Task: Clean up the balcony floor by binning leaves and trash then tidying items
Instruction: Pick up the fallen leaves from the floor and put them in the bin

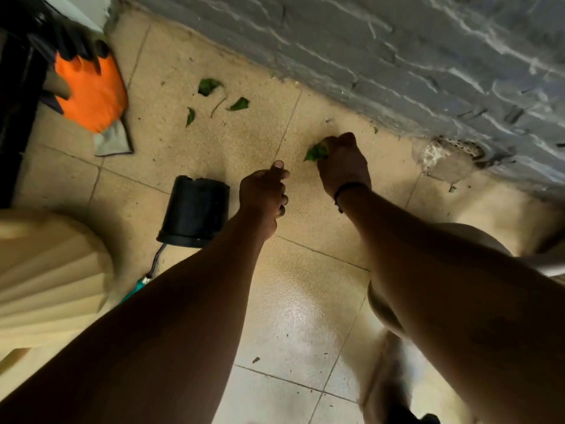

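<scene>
Beige floor tiles (189,154) run up to a grey wall (397,56) along the top right. At far left a pale ribbed tub (52,270) stands by the frame edge, and above it an orange glove (91,93) lies flat on the floor. Just right of the tub a black pot (195,209) lies tipped on its side, with what may be a green-handled tool (139,286) poking out below it — the view is too dark to be sure. Further up, three loose leaves (209,86) are scattered on the tiles, well apart from both hands. Beside the pot the left hand (264,194) hovers with its fingers curled in, holding nothing that shows. To its right, near the wall, the right hand (344,166) is down at the floor, its fingers bunched round a clump of green leaves (316,153) — part of the clump sticks out on the left. At the wall's foot, further right, sits a drain (464,148).
</scene>
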